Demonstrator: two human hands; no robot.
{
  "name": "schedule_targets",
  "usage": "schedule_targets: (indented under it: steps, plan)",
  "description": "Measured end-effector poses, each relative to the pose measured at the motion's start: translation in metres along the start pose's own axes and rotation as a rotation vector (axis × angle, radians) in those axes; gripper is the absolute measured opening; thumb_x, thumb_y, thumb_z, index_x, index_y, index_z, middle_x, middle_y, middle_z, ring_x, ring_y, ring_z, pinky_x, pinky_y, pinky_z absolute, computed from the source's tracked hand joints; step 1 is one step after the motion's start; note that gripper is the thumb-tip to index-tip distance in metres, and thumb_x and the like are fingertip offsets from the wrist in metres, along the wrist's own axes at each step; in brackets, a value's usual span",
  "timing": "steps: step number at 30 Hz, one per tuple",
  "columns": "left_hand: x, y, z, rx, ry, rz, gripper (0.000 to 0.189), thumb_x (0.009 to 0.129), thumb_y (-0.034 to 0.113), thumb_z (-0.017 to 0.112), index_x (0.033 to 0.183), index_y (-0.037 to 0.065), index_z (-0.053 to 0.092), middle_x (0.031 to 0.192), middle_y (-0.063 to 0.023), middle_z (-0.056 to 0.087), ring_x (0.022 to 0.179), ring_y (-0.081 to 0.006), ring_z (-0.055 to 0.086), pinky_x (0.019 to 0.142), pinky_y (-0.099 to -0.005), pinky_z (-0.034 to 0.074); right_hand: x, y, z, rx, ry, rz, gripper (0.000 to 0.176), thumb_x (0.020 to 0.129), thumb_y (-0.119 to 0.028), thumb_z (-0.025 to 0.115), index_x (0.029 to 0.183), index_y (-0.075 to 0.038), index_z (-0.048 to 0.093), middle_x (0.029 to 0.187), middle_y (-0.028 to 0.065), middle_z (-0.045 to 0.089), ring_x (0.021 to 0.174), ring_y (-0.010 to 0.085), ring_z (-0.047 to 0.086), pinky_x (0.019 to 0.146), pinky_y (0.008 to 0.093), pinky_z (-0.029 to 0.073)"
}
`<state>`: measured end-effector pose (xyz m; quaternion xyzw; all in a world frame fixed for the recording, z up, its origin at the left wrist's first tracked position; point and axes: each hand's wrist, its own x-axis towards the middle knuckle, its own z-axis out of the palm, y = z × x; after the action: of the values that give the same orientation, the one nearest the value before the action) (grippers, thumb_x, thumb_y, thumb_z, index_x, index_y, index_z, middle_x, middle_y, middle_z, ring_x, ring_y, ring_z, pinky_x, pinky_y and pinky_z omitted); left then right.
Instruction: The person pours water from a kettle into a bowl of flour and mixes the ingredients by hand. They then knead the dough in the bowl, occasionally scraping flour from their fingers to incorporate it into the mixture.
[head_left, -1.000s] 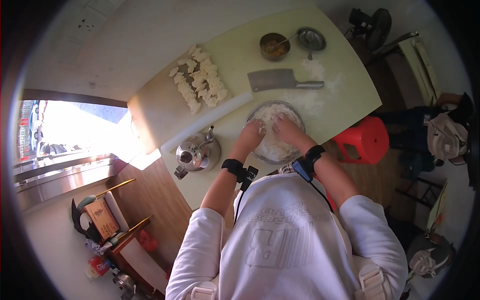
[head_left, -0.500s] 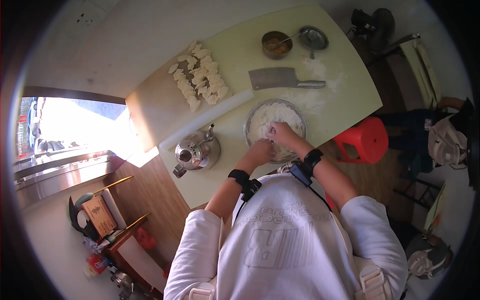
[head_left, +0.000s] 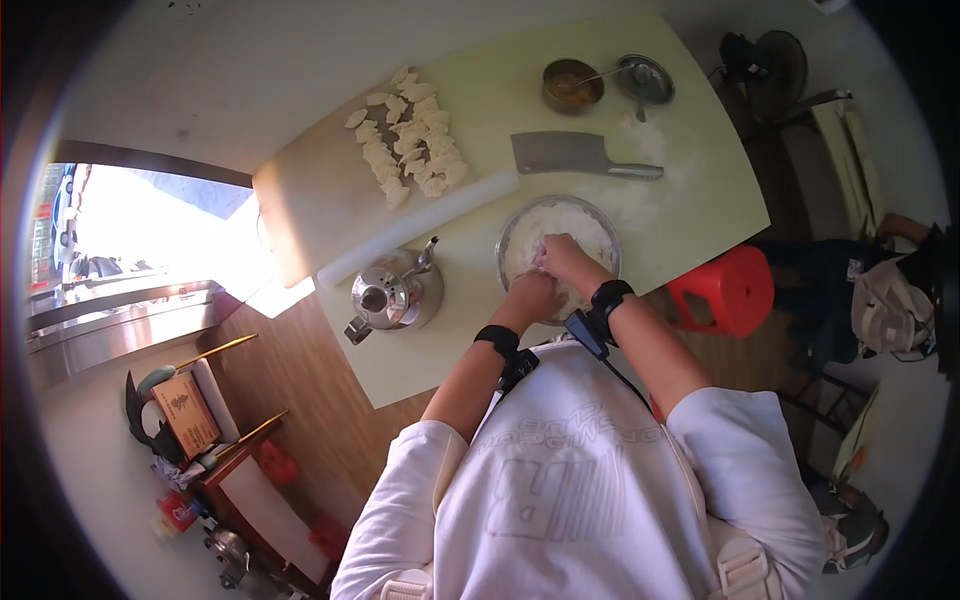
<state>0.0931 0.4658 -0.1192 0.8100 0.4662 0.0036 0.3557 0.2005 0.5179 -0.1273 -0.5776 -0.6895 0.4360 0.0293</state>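
A round metal bowl [head_left: 612, 234] holding white flour stands near the table edge in front of me. My left hand [head_left: 535, 293] is over the near left part of the bowl, its fingers curled in the flour. Close beside it, almost touching, my right hand [head_left: 563, 256] is closed over the middle of the flour. Whatever the fingers hold is too small or hidden to make out. Beyond the bowl lies a cleaver [head_left: 560, 154], its handle to the right. A steel kettle [head_left: 398, 292] stands to the left.
Pale dough pieces [head_left: 420, 135] cover the board at upper left, beside a long white roll [head_left: 420, 228]. A small bowl with filling [head_left: 573, 87] and a metal dish [head_left: 646, 80] stand at the back. A red stool [head_left: 738, 290] and a person [head_left: 890, 300] are at right.
My hands have drawn closer together over the flour, the left one moving toward the right. The whole view has shifted slightly.
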Motion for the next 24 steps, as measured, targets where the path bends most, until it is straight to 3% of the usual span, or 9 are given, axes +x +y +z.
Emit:
schedule_targets:
  steps: [4, 6, 7, 9, 13, 15, 18, 21, 24]
  plan:
    - [0.001, 0.006, -0.016, -0.029, -0.075, -0.105, 0.033, 0.069, 0.033, 0.05, 0.082, 0.003, 0.057, 0.08, -0.0149, 0.057, 0.075, -0.0285, 0.054, 0.069, -0.0361, 0.043, 0.006, 0.008, -0.014, -0.106, -0.063, -0.086, 0.021, 0.058, -0.014, 0.059, 0.073, 0.0, 0.058, 0.07, 0.0158, 0.058, 0.064, 0.0262, 0.057, 0.058, 0.0318, 0.045]
    - [-0.011, 0.01, -0.025, 0.053, -0.141, -0.083, 0.03, 0.07, 0.033, 0.049, 0.081, 0.006, 0.057, 0.077, -0.0137, 0.057, 0.073, -0.0281, 0.055, 0.068, -0.0364, 0.043, 0.005, 0.03, -0.022, 0.326, -0.034, -0.103, 0.019, 0.066, -0.011, 0.058, 0.08, 0.001, 0.055, 0.069, 0.0095, 0.058, 0.06, 0.0163, 0.056, 0.054, 0.0253, 0.044]
    - [-0.017, 0.01, -0.028, 0.051, -0.134, -0.091, 0.03, 0.07, 0.033, 0.049, 0.081, 0.006, 0.057, 0.077, -0.0137, 0.057, 0.073, -0.0281, 0.055, 0.068, -0.0364, 0.043, 0.002, 0.038, -0.026, 0.321, -0.04, -0.11, 0.019, 0.066, -0.011, 0.058, 0.08, 0.001, 0.055, 0.069, 0.0095, 0.058, 0.06, 0.0163, 0.056, 0.054, 0.0253, 0.044]
    - [-0.03, 0.007, -0.033, -0.162, -0.018, -0.024, 0.028, 0.072, 0.031, 0.049, 0.079, 0.005, 0.057, 0.075, -0.0153, 0.056, 0.071, -0.032, 0.053, 0.064, -0.0392, 0.041, -0.011, 0.037, -0.035, 0.594, 0.046, -0.019, 0.021, 0.066, -0.018, 0.058, 0.078, -0.001, 0.057, 0.063, 0.0061, 0.057, 0.053, 0.0128, 0.053, 0.049, 0.025, 0.042]
    - [-0.039, 0.007, -0.039, -0.284, 0.082, -0.054, 0.026, 0.073, 0.029, 0.048, 0.077, 0.005, 0.057, 0.076, -0.0166, 0.056, 0.071, -0.0334, 0.052, 0.065, -0.0399, 0.04, -0.027, 0.016, -0.041, 0.404, -0.024, 0.187, 0.017, 0.073, -0.015, 0.053, 0.083, -0.001, 0.056, 0.071, 0.0038, 0.057, 0.06, 0.0101, 0.052, 0.055, 0.0228, 0.042]
    - [-0.038, 0.001, -0.033, -0.209, 0.181, 0.028, 0.028, 0.074, 0.028, 0.048, 0.087, 0.003, 0.054, 0.089, -0.0181, 0.053, 0.083, -0.0332, 0.05, 0.073, -0.0386, 0.039, -0.029, 0.011, -0.027, 0.595, -0.175, 0.247, 0.016, 0.075, -0.015, 0.052, 0.084, -0.002, 0.055, 0.074, 0.0043, 0.056, 0.064, 0.0111, 0.052, 0.056, 0.0233, 0.043]
    - [-0.038, 0.003, -0.017, 0.01, 0.31, 0.084, 0.042, 0.075, 0.03, 0.047, 0.104, 0.001, 0.044, 0.108, -0.0195, 0.044, 0.101, -0.0332, 0.041, 0.085, -0.0367, 0.033, -0.032, 0.013, -0.003, 0.979, -0.073, 0.231, 0.018, 0.077, -0.017, 0.048, 0.09, -0.004, 0.053, 0.081, 0.0059, 0.054, 0.071, 0.0139, 0.053, 0.061, 0.0251, 0.044]
    - [-0.036, 0.005, -0.009, 0.094, 0.123, 0.061, 0.057, 0.073, 0.033, 0.049, 0.118, 0.003, 0.03, 0.121, -0.0181, 0.032, 0.115, -0.0315, 0.026, 0.095, -0.0379, 0.02, -0.03, 0.017, -0.004, 1.203, 0.018, 0.335, 0.023, 0.08, -0.021, 0.042, 0.096, -0.006, 0.051, 0.091, 0.0071, 0.053, 0.08, 0.017, 0.052, 0.067, 0.0289, 0.044]
    - [-0.032, 0.01, -0.004, 0.083, 0.151, 0.062, 0.056, 0.074, 0.036, 0.047, 0.117, 0.003, 0.034, 0.123, -0.0169, 0.029, 0.116, -0.03, 0.024, 0.097, -0.0378, 0.018, -0.04, 0.008, -0.019, 1.25, 0.004, 0.333, 0.027, 0.08, -0.027, 0.042, 0.099, -0.009, 0.048, 0.095, 0.0063, 0.051, 0.088, 0.0182, 0.049, 0.07, 0.0365, 0.041]
